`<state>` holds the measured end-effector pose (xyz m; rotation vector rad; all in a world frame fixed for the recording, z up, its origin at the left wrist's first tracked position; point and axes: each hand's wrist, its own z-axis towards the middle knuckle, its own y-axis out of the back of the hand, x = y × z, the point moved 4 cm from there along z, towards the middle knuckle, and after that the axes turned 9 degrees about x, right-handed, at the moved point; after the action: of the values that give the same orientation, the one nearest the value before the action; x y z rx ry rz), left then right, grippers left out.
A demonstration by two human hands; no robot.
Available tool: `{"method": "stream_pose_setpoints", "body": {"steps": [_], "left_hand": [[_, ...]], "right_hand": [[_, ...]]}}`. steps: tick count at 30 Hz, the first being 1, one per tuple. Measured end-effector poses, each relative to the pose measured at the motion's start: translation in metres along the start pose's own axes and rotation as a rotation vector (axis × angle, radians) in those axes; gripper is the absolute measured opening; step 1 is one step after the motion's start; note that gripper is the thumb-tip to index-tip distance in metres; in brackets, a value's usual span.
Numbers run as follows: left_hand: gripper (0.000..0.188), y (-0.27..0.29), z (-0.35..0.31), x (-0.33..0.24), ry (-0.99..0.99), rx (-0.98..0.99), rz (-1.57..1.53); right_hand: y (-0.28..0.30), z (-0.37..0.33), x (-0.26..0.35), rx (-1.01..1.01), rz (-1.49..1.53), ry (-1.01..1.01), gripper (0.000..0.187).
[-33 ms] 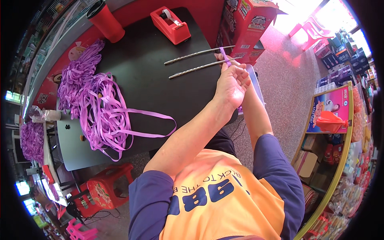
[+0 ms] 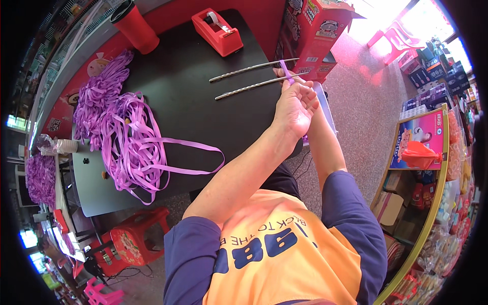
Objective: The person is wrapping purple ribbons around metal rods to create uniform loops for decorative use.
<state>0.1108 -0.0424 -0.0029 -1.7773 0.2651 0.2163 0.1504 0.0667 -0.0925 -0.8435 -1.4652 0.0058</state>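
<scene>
Two thin silver rods with spiral-twisted shafts stick out side by side over the right part of the black table. A strip of purple ribbon spans the two rods near their right ends. My left hand is beside the nearer rod, fingers curled and closed on the ribbon's lower part. Behind it is my right hand; only some fingertips show near the rods and the rest is hidden by the left hand. A big tangled heap of purple ribbon lies on the table's left, one loop trailing right.
At the table's far side stand a red tape dispenser and a red cylinder. A red carton is just beyond my hands. A red stool stands lower left, and a goods shelf at the right.
</scene>
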Motion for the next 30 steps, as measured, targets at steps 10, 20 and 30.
{"method": "stream_pose_setpoints", "body": {"steps": [10,20,30], "left_hand": [[0.076,-0.001,-0.001,-0.001,-0.010,-0.002,0.088],[0.089,0.003,0.003,0.001,-0.015,-0.023,0.049],[0.095,0.001,0.004,0.000,-0.005,0.034,0.068]], "right_hand": [[-0.017,-0.024,0.098,-0.400,-0.720,0.108,0.031],[-0.075,-0.012,0.108,-0.404,-1.348,-0.056,0.033],[-0.050,-0.009,0.104,-0.310,-1.118,-0.052,0.023]]}}
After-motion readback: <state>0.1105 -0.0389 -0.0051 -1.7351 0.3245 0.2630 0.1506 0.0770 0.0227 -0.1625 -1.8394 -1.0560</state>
